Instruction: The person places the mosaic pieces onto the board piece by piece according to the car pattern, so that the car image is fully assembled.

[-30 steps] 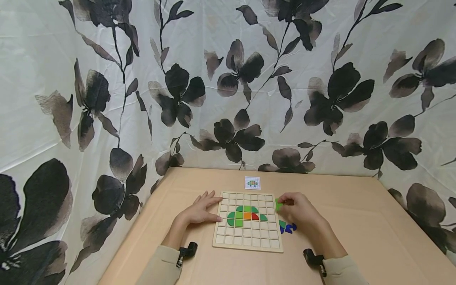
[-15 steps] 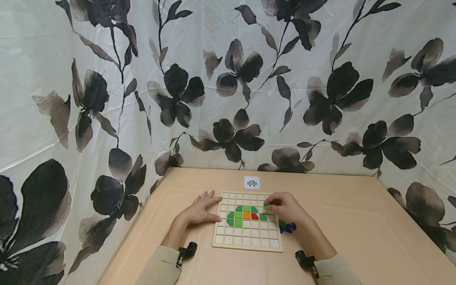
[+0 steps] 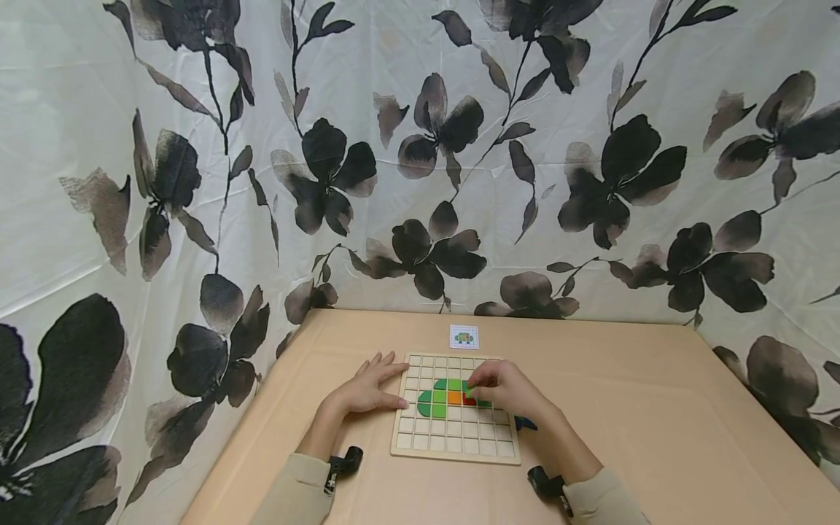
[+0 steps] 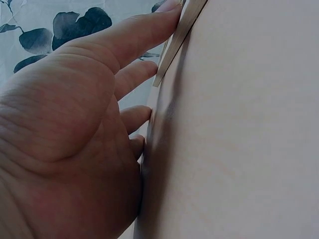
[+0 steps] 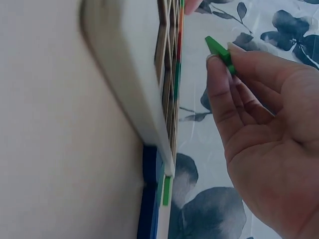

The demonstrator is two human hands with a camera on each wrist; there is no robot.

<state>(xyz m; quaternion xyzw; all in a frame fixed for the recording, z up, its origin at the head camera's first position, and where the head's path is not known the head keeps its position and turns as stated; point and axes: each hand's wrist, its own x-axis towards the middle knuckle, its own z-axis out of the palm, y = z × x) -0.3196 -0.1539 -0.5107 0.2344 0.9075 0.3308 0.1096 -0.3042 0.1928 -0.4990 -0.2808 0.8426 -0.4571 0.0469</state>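
Note:
My right hand (image 3: 508, 386) pinches a light green tile (image 5: 219, 52) between thumb and fingertips, held above the wooden grid board (image 3: 453, 452) over its coloured middle. On the board lie light green squares (image 3: 440, 410), an orange square (image 3: 455, 397), a red piece (image 3: 468, 401) partly behind my fingers, and dark green rounded pieces (image 3: 424, 403). My left hand (image 3: 367, 390) rests at the board's left side with fingers spread. Its thumb and a fingertip touch the board's edge, as the left wrist view also shows along the wooden rim (image 4: 179, 45).
Blue pieces (image 3: 526, 423) lie beside the board's right edge, mostly behind my right hand. In the right wrist view, a green piece (image 5: 166, 191) shows near them. A small picture card (image 3: 464, 337) lies behind the board. A floral cloth (image 3: 420, 182) hangs beyond the table.
My right hand has carried the light green tile leftward, from beside the board's right edge to over its coloured middle. The left hand has stayed at the board's edge.

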